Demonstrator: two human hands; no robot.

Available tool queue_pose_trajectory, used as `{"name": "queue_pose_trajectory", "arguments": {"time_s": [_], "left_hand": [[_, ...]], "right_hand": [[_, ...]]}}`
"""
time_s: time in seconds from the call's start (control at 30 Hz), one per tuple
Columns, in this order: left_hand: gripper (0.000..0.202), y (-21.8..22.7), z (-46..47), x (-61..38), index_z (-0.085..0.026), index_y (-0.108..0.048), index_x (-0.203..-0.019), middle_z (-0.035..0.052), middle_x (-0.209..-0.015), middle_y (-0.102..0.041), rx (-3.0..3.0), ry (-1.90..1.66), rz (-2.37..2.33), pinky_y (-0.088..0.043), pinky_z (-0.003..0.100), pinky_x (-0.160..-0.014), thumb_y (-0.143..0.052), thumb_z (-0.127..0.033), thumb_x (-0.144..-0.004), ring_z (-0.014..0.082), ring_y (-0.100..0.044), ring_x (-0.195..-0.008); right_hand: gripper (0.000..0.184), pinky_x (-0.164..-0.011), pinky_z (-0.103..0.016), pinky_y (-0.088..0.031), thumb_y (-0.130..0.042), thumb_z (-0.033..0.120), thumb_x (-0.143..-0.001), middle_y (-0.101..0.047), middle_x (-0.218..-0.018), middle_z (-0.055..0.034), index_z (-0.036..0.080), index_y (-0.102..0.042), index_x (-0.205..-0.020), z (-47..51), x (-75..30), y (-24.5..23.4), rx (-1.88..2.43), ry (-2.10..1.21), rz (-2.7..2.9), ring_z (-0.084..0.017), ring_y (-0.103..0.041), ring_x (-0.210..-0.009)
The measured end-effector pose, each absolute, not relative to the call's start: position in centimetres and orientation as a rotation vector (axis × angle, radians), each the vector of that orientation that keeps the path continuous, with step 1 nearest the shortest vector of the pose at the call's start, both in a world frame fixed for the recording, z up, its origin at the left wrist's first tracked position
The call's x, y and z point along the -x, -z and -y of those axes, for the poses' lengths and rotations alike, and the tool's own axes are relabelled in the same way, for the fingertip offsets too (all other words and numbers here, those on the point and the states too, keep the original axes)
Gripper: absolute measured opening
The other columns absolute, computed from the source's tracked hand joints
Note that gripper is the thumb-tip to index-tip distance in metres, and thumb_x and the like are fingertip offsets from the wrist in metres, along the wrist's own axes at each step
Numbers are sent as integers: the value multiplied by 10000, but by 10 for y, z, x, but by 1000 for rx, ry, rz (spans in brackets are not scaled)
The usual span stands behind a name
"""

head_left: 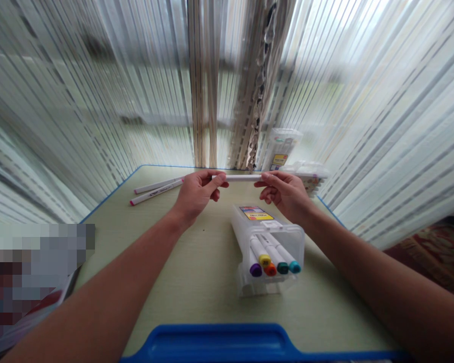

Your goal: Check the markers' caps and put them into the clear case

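Observation:
A white marker (244,178) is stretched level between my two hands over the far half of the table. My left hand (201,192) pinches its left end between thumb and fingers, and my right hand (283,191) pinches its right end; both tips are hidden by the fingers. Below my right hand lies a clear plastic marker case (242,229), its open end towards me. Several white markers with purple, yellow, orange, green and blue ends (271,267) show inside it. Left of my left hand, two white markers with pink ends (157,191) rest on the table.
Behind my right hand stand an upright clear case (282,151) and a lower clear holder (306,171). The pale table (166,292) has a blue edge with a blue tray (219,343) at the front. Striped string curtains (155,91) hang close around it.

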State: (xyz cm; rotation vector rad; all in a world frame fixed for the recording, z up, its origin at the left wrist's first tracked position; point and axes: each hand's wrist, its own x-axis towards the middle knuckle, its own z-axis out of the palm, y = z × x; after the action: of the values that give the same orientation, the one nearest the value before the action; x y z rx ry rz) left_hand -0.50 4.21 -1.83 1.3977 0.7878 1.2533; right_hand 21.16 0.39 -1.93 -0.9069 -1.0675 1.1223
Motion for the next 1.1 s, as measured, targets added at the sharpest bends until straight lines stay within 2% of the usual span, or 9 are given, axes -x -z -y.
{"name": "queue_pose_trajectory", "arguments": {"time_s": [0.23, 0.73, 1.1], "left_hand": [[303, 17, -42, 6, -100, -723, -950, 82, -786, -736, -1347, -1241, -783, -451, 216, -486, -766, -341, -770, 76, -552, -497], [252, 15, -40, 6, -102, -719, -973, 92, -767, -742, -1255, -1226, -769, -453, 219, -486, -653, -316, -859, 86, -549, -482], [230, 13, -39, 5, -101, -711, -966, 89, -744, -742, -1227, -1214, -786, -439, 217, -482, -614, -292, -883, 87, -544, -467]], "right_hand": [[285, -377, -168, -446, -850, 360, -685, -761, -726, -66, 145, -727, -826, -4, -212, 19, 909, -1130, 1042, -119, -663, -464], [209, -385, -192, -450, -667, 289, -801, -770, -747, -83, 135, -733, -927, -4, -214, 17, 905, -1163, 1004, -131, -663, -474], [206, -368, -192, -444, -678, 292, -804, -771, -734, -79, 140, -722, -937, -3, -214, 16, 928, -1164, 978, -133, -658, -459]]}}
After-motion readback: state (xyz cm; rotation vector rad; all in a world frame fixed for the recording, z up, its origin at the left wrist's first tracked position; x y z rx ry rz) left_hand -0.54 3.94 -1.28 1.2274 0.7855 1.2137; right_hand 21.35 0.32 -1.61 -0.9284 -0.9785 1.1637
